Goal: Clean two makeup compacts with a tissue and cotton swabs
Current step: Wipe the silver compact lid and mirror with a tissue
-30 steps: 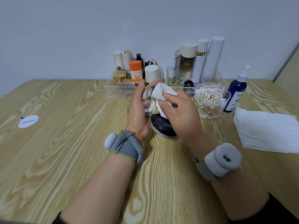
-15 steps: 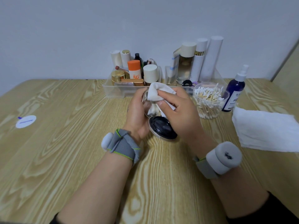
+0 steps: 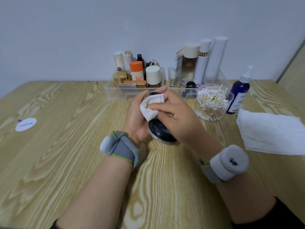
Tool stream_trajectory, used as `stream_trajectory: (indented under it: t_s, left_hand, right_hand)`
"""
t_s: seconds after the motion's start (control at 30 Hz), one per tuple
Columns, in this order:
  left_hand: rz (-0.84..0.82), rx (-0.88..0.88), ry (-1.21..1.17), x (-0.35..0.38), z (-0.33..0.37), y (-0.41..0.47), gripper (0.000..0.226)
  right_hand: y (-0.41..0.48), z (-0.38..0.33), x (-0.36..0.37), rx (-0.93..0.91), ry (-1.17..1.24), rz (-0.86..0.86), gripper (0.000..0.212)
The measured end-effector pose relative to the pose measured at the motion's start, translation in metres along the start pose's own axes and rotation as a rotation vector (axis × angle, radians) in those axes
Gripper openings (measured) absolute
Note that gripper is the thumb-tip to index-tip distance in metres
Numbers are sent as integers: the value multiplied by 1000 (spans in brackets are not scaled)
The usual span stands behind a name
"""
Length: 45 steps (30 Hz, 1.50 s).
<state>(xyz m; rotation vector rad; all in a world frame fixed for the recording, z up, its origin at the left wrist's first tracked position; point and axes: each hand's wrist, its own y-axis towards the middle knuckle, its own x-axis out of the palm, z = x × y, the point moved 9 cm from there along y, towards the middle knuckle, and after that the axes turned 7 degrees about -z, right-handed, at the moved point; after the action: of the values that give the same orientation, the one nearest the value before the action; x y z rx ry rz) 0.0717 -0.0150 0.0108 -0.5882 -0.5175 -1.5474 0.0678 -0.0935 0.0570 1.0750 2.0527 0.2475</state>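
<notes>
An open round compact point(image 3: 160, 132) with a dark inside and a silver rim is held above the table's middle. My left hand point(image 3: 137, 116) grips its raised lid from the left, fingers curled over the top edge. My right hand point(image 3: 178, 120) pinches a folded white tissue point(image 3: 151, 107) and presses it against the inside of the lid. The lid's face is mostly hidden by the tissue. A clear jar of cotton swabs point(image 3: 212, 103) stands just right of my hands. I see no other compact that I can tell apart.
Two clear organizer trays point(image 3: 112, 93) full of cosmetic bottles stand at the back by the wall. A blue spray bottle point(image 3: 239, 91) is beside the swab jar. A stack of white tissues point(image 3: 270, 133) lies at the right. A round white sticker point(image 3: 26, 124) is at the far left.
The tissue has slid leftward and down across the lid under my right hand. My left hand keeps its hold on the compact in about the same place.
</notes>
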Motion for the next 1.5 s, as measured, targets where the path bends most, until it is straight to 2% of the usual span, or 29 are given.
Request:
stream_trajectory:
  t_s: [0.27,0.5,0.57,0.7,0.93,1.1,1.27,1.5]
  left_hand:
    - [64,17,-36,-1,0,0,48]
    - [123,21,-7,0,-2,-4,49]
    - [184,43,30,-3,0,-7,47]
    - [282,103,89,-13,7,-9,41]
    - [269,176,133,-13,14,-9,49]
    - [275,146,127,-9,11,-11,45]
    - [283,82,79,-14,4,-10,42]
    - [99,-8,3,-3,-5,-3,57]
  right_hand:
    - [-4,-1,-1,23,9,10,36]
    - [-6,10,-13,140,-15,137,34]
    - [-7,14,-15,193,-27,164,34]
    - [-8,20,-15,265,-110,152,30]
    - [-11,24,-18,346,-164,120,22]
    - [-10,21,-19,274,-155,164,17]
    - [-9,18,-20,208,-102,177,30]
    - [-5,12,-21,96,-45,157,32]
